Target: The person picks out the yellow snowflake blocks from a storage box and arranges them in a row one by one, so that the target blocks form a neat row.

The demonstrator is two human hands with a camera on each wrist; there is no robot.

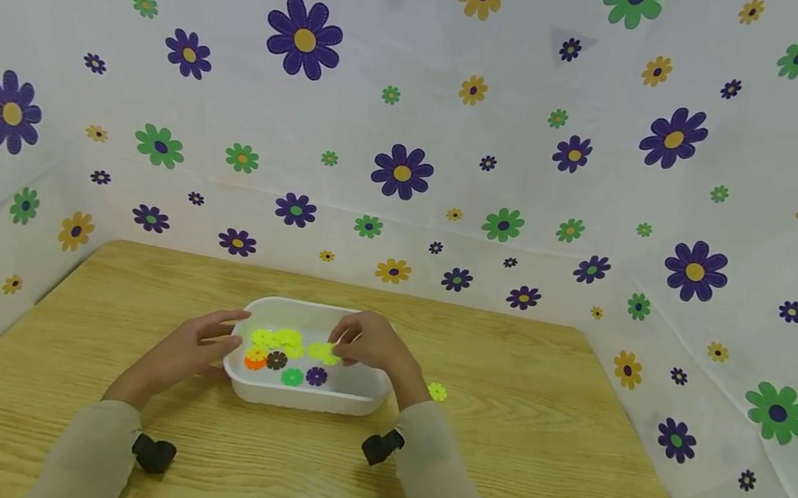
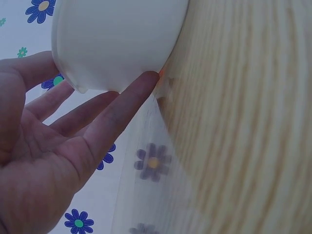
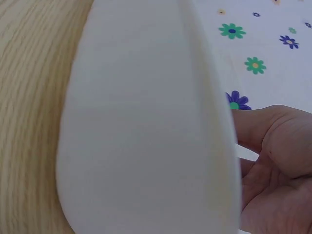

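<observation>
A white plastic tub (image 1: 307, 399) holds several small notched plastic discs. Yellow discs (image 1: 275, 340) lie in its left part, near an orange disc (image 1: 253, 364), a brown disc (image 1: 277, 360), a green disc (image 1: 292, 377) and a purple disc (image 1: 317, 376). Spread fingers of my left hand (image 1: 192, 352) touch the tub's left end; the left wrist view shows a fingertip against its outer wall. Reaching over the right rim, my right hand (image 1: 373, 342) pinches a yellow disc (image 1: 330, 355) inside. In the right wrist view, the tub wall hides those fingertips.
One more yellow disc (image 1: 437, 391) lies on the wooden table (image 1: 533, 435), right of the tub. A white cloth (image 1: 355, 125) with printed flowers hangs behind the table and along both sides. Each forearm wears a black wrist camera (image 1: 154, 454).
</observation>
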